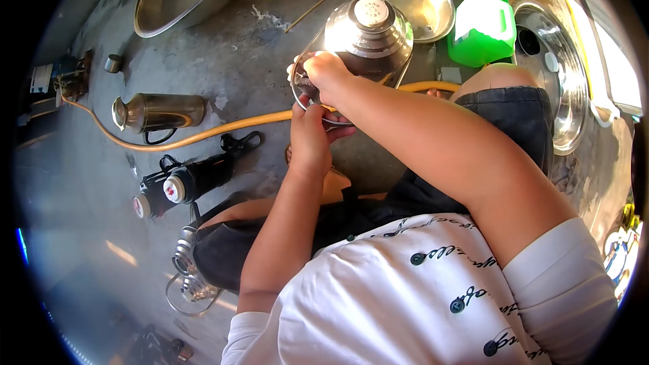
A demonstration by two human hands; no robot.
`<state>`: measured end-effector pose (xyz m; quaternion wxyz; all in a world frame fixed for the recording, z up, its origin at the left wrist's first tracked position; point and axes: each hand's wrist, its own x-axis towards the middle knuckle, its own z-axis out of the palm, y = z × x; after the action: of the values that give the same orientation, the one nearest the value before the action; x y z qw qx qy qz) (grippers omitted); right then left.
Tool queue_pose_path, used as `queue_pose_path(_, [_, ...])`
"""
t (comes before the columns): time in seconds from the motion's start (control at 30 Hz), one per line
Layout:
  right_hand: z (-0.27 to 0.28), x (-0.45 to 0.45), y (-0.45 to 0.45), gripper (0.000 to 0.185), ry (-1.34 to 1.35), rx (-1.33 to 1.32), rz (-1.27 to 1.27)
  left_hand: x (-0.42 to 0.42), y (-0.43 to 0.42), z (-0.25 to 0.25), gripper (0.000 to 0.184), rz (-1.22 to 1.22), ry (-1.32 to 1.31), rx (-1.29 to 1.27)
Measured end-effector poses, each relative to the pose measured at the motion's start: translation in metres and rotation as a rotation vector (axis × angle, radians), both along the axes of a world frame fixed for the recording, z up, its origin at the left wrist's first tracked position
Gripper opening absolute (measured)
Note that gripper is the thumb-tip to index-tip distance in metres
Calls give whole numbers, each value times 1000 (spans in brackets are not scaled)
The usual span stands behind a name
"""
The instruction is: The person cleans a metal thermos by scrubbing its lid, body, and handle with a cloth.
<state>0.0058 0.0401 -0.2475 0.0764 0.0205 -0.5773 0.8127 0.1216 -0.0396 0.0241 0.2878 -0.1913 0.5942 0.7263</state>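
Both hands closed on the handle of an upturned metal vessel

A silvery metal vessel with stepped rings and a pale round base [368,47] stands base-up in front of the person, over the grey concrete floor [243,61]. Its thin, curved metal handle [293,82] loops out toward the person. The left hand [311,132] is clamped on the near bend of this loop, thumb on top. The right hand [326,76] lies just beyond it, its fingers curled at the loop around a dark grey, rough-looking wad [306,86]. The two hands are close together; whether they touch cannot be told.

Just behind the vessel is a round, shallow, shiny metal basin [443,13], with a bright green plastic jug [478,30] beside it. Farther right, a wide, silvery metal basin [570,118] stands near the person's knee. A yellow-orange hose [236,124] crosses the floor, passing behind the wrists.

To the left, a brassy metal flask with a dark handle [172,111] lies on its side near the hose, and two black cylindrical bottles with pale round ends [203,179] lie nearer the person. Farther off are a small grey metal cup [113,63] and a large, deep metal basin [150,17].
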Motion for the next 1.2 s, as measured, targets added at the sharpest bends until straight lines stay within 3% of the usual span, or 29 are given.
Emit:
queue_pose_path(0.1, [-4,-14,-11,39,52,-238,-92,-2,-1,0,25,-83,24,46])
queue_pose_path(0.13, [-3,-21,-15,20,383,-119,-229,-2,-1,-2,27,-105,28,46])
queue_pose_path(0.2, [17,-23,-13,21,714,4,-364,-2,0,-2,30,-128,32,45])
queue_pose_path(0.3, [64,-9,-17,21,825,-9,-396,-1,1,0,26,-80,7,5])
queue_pose_path(0.33, [89,-1,-18,21,92,-93,-425,0,1,-1,26,-70,12,12])
queue_pose_path(0.4, [146,15,-14,21,-642,-163,-415,0,1,-1,25,-60,16,23])
queue_pose_path(0.5, [230,41,1,23,-921,-705,-273,-3,-2,-1,24,-91,25,62])
queue_pose_path(0.53, [227,46,2,23,-923,-700,-271,-3,-2,-2,25,-89,33,69])
queue_pose_path(0.63, [220,59,2,26,-714,-460,-52,-4,-4,-7,25,-101,28,85])
queue_pose_path(0.7, [236,69,4,28,-623,167,159,-3,-5,-8,24,-115,15,92])
queue_pose_path(0.77, [253,77,7,29,-654,332,269,0,-2,-5,28,-41,-18,44])
queue_pose_path(0.87, [285,87,8,25,-615,899,362,3,-3,-3,30,-47,-14,49])
queue_pose_path(0.9, [296,89,12,25,-615,908,366,3,-2,-3,30,-41,-15,56])
queue_pose_path(0.97, [313,93,24,23,-361,1346,487,4,0,-3,29,-47,24,115])
queue_pose_path(1.03, [327,92,29,21,-277,1457,344,-4,-3,-10,30,-85,-2,112])
queue_pose_path(1.1, [316,77,43,20,7,1493,44,-4,-5,-12,33,-93,-30,118])
queue_pose_path(1.17, [317,48,63,22,440,1457,-103,1,-2,-6,39,23,-71,63])
queue_pose_path(1.2, [324,32,68,23,435,1421,-52,1,-2,-6,42,44,-57,99])
